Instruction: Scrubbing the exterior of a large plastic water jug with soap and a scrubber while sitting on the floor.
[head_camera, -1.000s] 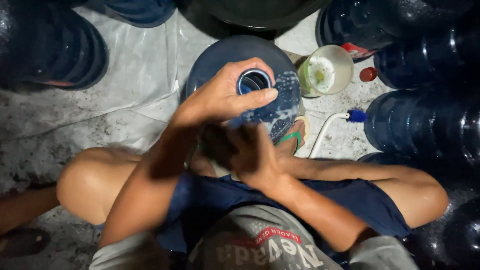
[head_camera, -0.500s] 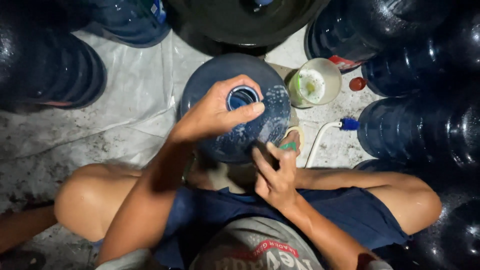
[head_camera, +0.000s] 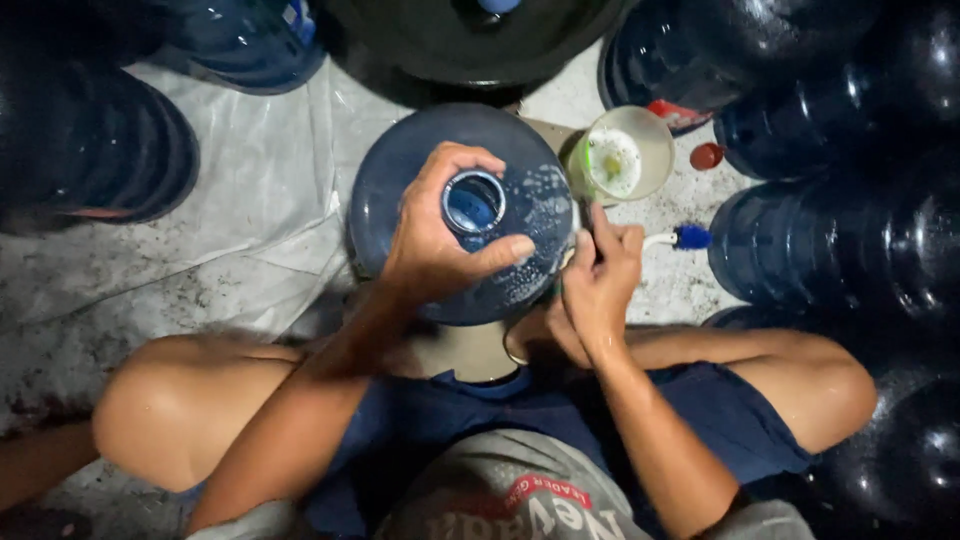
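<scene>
A large blue water jug (head_camera: 400, 170) stands upright between my knees, its open neck (head_camera: 474, 202) facing up and soap suds on its right shoulder. My left hand (head_camera: 435, 240) wraps around that neck, thumb along the near side. My right hand (head_camera: 598, 280) is at the jug's right side, fingers closed on a thin dark handle that runs up toward a clear plastic cup (head_camera: 624, 156) with foamy greenish liquid. A bit of green shows under this hand; what it is I cannot tell.
More big blue jugs crowd the right side (head_camera: 800, 240) and the upper left (head_camera: 90, 150). A dark round tub (head_camera: 480, 50) sits at the top. A white hose with a blue tip (head_camera: 685, 238), a red cap (head_camera: 706, 156) and a white sheet (head_camera: 240, 200) lie on the concrete floor.
My right hand has moved from in front of my chest out to the jug's right side and up toward the cup. My left hand has stayed on the neck.
</scene>
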